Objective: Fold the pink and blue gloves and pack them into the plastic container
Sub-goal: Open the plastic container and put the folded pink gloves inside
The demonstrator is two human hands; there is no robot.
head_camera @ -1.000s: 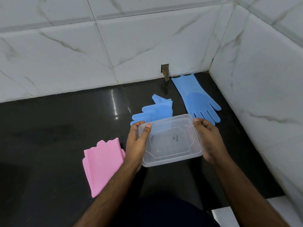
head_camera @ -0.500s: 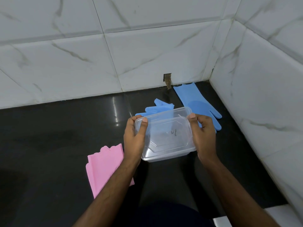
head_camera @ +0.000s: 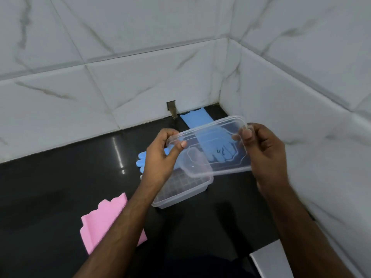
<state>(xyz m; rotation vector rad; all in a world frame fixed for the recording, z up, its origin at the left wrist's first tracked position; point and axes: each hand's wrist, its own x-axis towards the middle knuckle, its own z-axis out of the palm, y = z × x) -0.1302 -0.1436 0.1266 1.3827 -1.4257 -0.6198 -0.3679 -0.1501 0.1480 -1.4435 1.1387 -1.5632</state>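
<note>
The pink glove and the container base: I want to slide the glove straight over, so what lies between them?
In the head view, the left forearm crosses above that stretch; beneath it only bare black countertop separates the folded pink glove from the open container base.

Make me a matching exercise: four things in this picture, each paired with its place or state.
Things:
1. clear lid
2. container base
3. pink glove
4. flat blue glove

Places:
A. folded on the counter, beside the left forearm
B. lying by the back wall
C. held up by both hands
D. open on the counter, below the lid

Pairs: 1-C, 2-D, 3-A, 4-B
</note>
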